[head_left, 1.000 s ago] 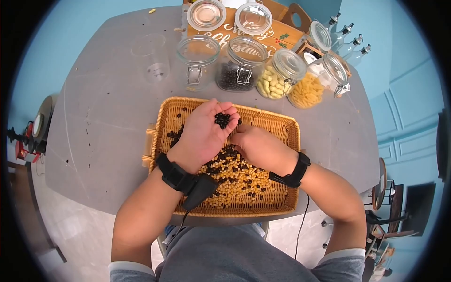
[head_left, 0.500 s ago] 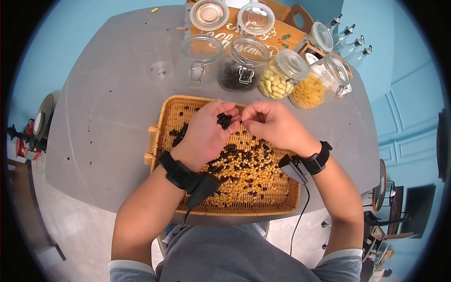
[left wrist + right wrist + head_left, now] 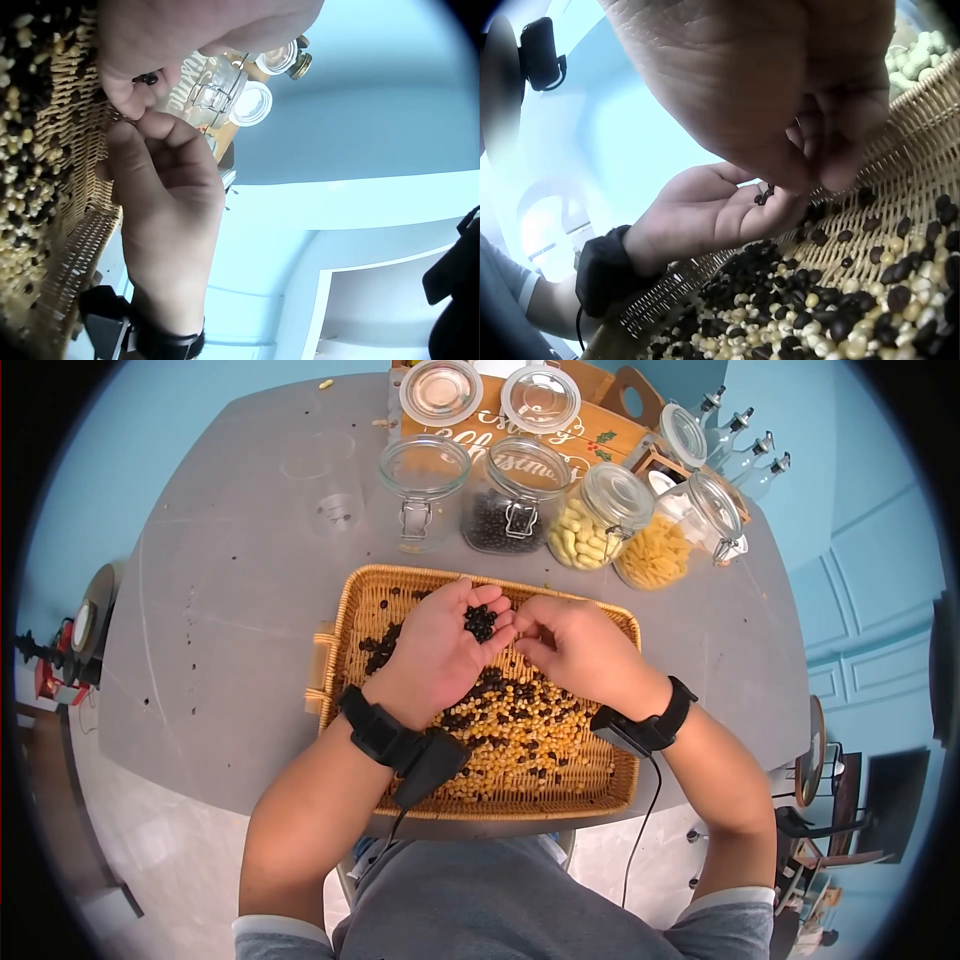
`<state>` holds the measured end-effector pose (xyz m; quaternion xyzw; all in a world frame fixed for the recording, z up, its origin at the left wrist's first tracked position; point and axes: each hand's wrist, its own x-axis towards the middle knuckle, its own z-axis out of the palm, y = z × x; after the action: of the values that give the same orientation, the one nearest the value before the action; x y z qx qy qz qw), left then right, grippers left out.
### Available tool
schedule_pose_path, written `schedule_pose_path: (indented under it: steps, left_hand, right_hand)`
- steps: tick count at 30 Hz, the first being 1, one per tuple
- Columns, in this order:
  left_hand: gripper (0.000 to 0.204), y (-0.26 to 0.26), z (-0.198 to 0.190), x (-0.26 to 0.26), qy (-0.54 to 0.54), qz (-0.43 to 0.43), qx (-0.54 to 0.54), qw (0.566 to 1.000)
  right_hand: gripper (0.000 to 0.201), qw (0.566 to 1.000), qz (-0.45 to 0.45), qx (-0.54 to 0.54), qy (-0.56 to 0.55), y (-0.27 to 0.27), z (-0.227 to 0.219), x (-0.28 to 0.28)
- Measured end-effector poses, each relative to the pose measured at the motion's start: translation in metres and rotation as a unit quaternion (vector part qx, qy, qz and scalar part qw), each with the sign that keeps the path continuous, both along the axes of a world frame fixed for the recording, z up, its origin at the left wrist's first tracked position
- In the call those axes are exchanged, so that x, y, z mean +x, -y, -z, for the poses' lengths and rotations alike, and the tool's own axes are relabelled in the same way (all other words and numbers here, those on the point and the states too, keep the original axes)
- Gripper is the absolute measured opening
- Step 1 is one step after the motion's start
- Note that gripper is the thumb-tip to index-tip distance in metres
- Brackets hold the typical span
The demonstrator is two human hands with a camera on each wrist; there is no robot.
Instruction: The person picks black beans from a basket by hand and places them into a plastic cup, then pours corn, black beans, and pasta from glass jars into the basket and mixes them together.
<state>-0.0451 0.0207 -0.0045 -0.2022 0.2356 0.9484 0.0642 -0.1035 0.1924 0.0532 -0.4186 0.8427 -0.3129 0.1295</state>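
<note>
Palm up over the basket's far part, the left hand (image 3: 435, 650) cups several black beans (image 3: 480, 622) in its bent fingers. The right hand (image 3: 585, 650) is beside it, fingers curled and thumb close to the forefinger, at the left hand's fingertips; no bean can be made out between them. In the left wrist view the right hand (image 3: 172, 195) meets the left fingers. The right wrist view shows dark beans (image 3: 765, 195) in the left hand (image 3: 712, 210). Below, the wicker basket (image 3: 345, 600) holds mixed yellow kernels (image 3: 500, 750) and dark beans (image 3: 380, 645).
Behind the basket stand an empty glass jar (image 3: 420, 505), a jar of black beans (image 3: 505, 525), a jar of peanuts (image 3: 580, 540) and a jar of pasta (image 3: 655, 550). A clear cup (image 3: 335, 490) is at the left on the grey table (image 3: 220, 650).
The right hand rose out of the basket to the left hand's fingertips, then shifted slightly lower. The left hand stays nearly in place with the black beans.
</note>
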Motion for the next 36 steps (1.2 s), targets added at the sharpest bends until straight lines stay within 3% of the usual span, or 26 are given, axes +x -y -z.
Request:
schedule_pose_path:
  steps: [2, 7, 10, 17, 23, 25, 26, 28, 30, 31, 32, 36]
  left_hand:
    - [0.031, 0.002, -0.003, 0.0, -0.004, -0.007, 0.007, 1.0]
    - [0.029, 0.005, -0.004, -0.001, -0.025, -0.047, -0.007, 0.999]
    - [0.028, 0.007, -0.003, -0.001, -0.032, -0.051, -0.012, 0.998]
    - [0.027, 0.008, -0.001, -0.002, -0.017, -0.09, -0.03, 0.995]
    - [0.025, 0.004, -0.003, -0.002, -0.015, -0.066, -0.032, 0.997]
    - [0.025, 0.002, -0.003, 0.0, -0.012, -0.051, -0.047, 0.998]
    - [0.025, 0.001, -0.003, 0.001, -0.01, -0.05, -0.048, 0.998]
    - [0.026, -0.003, -0.006, 0.0, -0.009, -0.048, -0.029, 0.998]
    - [0.027, -0.001, -0.005, -0.001, -0.008, -0.045, -0.022, 0.999]
    - [0.028, 0.002, -0.004, -0.001, -0.004, -0.045, -0.016, 0.999]
    - [0.028, 0.004, -0.003, -0.001, -0.003, -0.048, -0.017, 0.999]
    - [0.03, 0.007, -0.003, -0.002, -0.02, -0.054, -0.031, 0.998]
  right_hand:
    - [0.01, 1.0, 0.017, 0.011, 0.009, -0.002, -0.001, -0.002]
    - [0.009, 0.987, -0.108, 0.074, -0.098, -0.009, 0.035, -0.001]
    - [0.01, 0.983, -0.099, 0.128, -0.089, -0.006, 0.035, 0.005]
    - [0.01, 0.982, -0.115, 0.117, -0.092, -0.01, 0.039, 0.0]
    - [0.004, 0.984, -0.129, 0.076, -0.091, -0.009, 0.021, -0.003]
    - [0.015, 0.984, 0.026, -0.01, 0.173, -0.005, 0.01, -0.009]
    - [0.015, 0.984, 0.027, -0.011, 0.175, -0.001, 0.011, -0.012]
    - [0.018, 0.929, 0.044, -0.198, 0.308, 0.008, 0.011, -0.016]
    - [0.019, 0.934, 0.068, -0.199, 0.289, 0.007, 0.009, -0.017]
    - [0.018, 0.984, 0.05, -0.122, 0.12, 0.005, 0.008, -0.016]
    - [0.016, 0.997, 0.029, -0.042, -0.054, 0.005, 0.009, -0.015]
    - [0.021, 0.984, -0.059, 0.001, -0.166, 0.002, 0.034, -0.021]
